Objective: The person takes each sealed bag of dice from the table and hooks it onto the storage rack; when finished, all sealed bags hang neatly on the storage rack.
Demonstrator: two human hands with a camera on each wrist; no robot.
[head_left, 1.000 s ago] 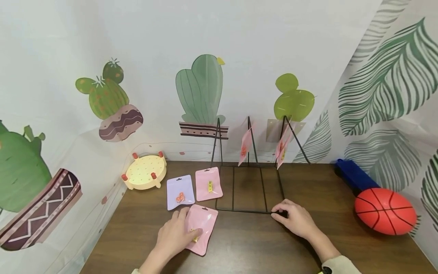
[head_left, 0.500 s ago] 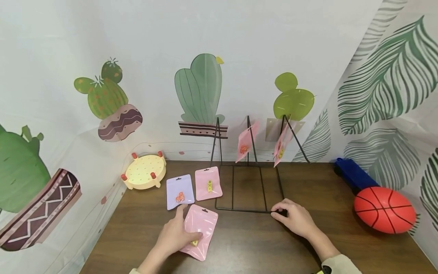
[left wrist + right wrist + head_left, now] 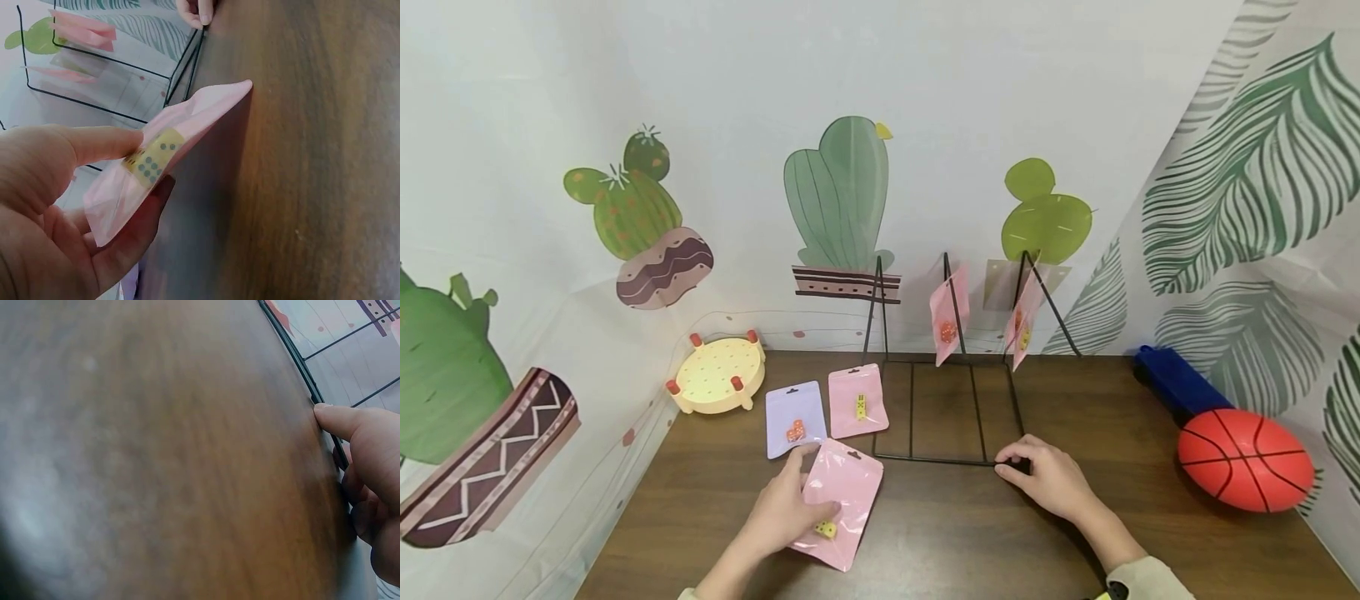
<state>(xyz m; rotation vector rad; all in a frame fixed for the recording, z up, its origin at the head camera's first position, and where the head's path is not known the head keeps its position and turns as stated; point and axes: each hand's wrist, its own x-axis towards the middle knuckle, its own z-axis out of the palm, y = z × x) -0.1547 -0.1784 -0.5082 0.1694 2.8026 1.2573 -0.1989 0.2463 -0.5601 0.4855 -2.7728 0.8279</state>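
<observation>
My left hand (image 3: 781, 507) pinches a pink zip pouch (image 3: 854, 492) between thumb and fingers. Yellow dice (image 3: 153, 157) show through the pouch, just by the thumb in the left wrist view, and the bag tilts up off the wood. At the front right corner of a black wire rack (image 3: 940, 459), my right hand (image 3: 1047, 479) grips the bottom wire with thumb and curled fingers. A pink pouch with orange dice (image 3: 950, 312) hangs from the rack's middle hook. More pink pouches (image 3: 1025, 321) hang overlapping on its right hook. The left hook (image 3: 877, 292) is bare.
Left of the rack, a lilac pouch with orange dice (image 3: 795, 417) and a pink pouch with yellow dice (image 3: 858, 400) lie on the brown table (image 3: 940, 542). A round yellow pegged stand (image 3: 718, 377) is behind them. At right sit a red ball (image 3: 1245, 460) and a blue object (image 3: 1180, 382).
My left hand has lifted and tilted the pink pouch, its fingers shifting underneath. The hanging pouches have swung a little. My right hand stays on the rack corner.
</observation>
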